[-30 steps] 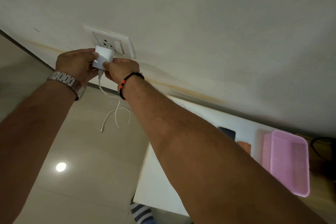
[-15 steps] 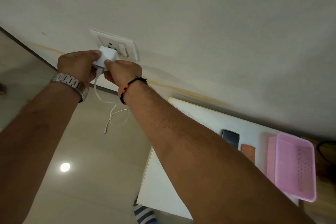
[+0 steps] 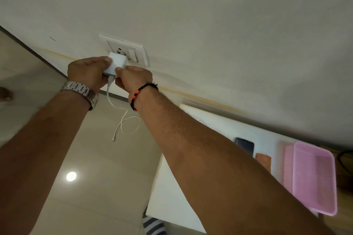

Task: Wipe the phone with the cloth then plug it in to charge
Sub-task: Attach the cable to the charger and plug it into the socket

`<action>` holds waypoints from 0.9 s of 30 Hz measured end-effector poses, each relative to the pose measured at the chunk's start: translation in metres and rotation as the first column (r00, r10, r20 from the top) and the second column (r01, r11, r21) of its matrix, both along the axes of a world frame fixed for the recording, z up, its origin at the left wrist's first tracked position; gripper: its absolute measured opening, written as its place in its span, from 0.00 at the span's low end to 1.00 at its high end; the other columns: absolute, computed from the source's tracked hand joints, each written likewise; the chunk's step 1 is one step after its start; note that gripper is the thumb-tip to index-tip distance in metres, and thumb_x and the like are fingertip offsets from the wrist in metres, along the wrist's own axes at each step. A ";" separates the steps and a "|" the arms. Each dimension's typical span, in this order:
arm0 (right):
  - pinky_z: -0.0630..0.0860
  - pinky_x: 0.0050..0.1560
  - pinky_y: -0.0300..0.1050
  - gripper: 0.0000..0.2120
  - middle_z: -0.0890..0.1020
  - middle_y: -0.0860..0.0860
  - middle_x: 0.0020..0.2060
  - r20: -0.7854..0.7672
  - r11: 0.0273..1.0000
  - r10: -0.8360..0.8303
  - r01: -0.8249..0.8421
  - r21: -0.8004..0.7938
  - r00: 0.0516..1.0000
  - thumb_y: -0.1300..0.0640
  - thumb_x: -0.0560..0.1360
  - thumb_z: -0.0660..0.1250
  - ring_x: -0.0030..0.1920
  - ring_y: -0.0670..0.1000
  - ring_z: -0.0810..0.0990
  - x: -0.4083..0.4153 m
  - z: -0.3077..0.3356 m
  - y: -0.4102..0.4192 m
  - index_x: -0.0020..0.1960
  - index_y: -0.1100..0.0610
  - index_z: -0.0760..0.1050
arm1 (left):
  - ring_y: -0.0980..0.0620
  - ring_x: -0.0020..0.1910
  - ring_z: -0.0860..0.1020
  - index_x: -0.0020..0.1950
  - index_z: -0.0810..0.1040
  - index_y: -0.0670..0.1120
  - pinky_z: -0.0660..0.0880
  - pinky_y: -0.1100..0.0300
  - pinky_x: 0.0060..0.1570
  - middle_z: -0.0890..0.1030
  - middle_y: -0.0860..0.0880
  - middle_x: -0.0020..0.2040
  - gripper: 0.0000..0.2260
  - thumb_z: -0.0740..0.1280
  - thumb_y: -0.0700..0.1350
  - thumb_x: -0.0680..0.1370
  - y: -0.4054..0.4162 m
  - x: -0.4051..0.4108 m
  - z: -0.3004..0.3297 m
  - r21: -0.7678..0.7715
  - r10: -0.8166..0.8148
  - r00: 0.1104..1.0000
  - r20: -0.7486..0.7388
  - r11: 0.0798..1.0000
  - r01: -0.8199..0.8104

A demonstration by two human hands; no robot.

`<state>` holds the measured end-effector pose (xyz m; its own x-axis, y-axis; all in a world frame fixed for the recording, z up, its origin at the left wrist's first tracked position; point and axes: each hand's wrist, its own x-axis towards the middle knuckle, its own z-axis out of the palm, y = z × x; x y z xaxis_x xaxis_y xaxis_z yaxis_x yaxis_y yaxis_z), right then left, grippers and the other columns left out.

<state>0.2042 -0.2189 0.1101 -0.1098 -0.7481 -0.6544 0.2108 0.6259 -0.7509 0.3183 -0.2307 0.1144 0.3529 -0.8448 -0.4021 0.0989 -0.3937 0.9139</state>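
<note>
Both hands hold a white charger adapter (image 3: 116, 64) against the white wall socket plate (image 3: 133, 51). My left hand (image 3: 87, 73) grips its left side and my right hand (image 3: 133, 79) grips its lower right side. A white cable (image 3: 122, 118) hangs from the adapter, its loose end dangling above the floor. The dark phone (image 3: 245, 146) lies face up on the white table (image 3: 172, 187), partly hidden by my right forearm. An orange-brown cloth (image 3: 264, 160) lies just right of the phone.
A pink plastic basket (image 3: 313, 177) stands on the table's right side. A dark cable (image 3: 343, 156) shows at the far right edge. Beige floor tiles lie below, with a bare foot (image 3: 5, 94) at the far left and a striped sock (image 3: 152, 225) at the bottom.
Both hands have pushed the adapter up and closer onto the socket plate. The hanging cable swung slightly with it.
</note>
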 end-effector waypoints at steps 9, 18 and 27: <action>0.84 0.51 0.56 0.07 0.83 0.48 0.30 0.006 0.999 -0.036 0.036 0.015 0.999 0.62 0.68 0.72 0.43 0.55 0.87 -0.001 -0.014 0.007 0.36 0.50 0.82 | 0.45 0.50 0.86 0.57 0.85 0.40 0.85 0.53 0.47 0.86 0.41 0.52 0.10 0.74 0.39 0.77 0.005 -0.003 -0.008 0.013 -0.014 1.000 -0.001 1.000 0.014; 0.83 0.54 0.57 0.09 0.83 0.51 0.35 -0.013 1.000 -0.016 0.016 -0.012 1.000 0.62 0.70 0.73 0.48 0.59 0.86 0.005 -0.007 0.002 0.50 0.60 0.84 | 0.46 0.49 0.87 0.56 0.85 0.41 0.85 0.51 0.48 0.86 0.43 0.50 0.08 0.73 0.39 0.77 0.005 0.001 -0.004 0.006 -0.011 1.000 -0.009 1.000 0.011; 0.84 0.52 0.58 0.07 0.83 0.51 0.33 0.001 0.999 -0.034 0.034 -0.010 0.999 0.62 0.67 0.73 0.47 0.60 0.86 0.007 -0.006 0.002 0.34 0.51 0.82 | 0.45 0.48 0.87 0.55 0.86 0.41 0.85 0.52 0.47 0.87 0.43 0.51 0.08 0.74 0.38 0.76 0.000 0.001 -0.004 0.009 0.011 1.000 -0.028 1.000 -0.010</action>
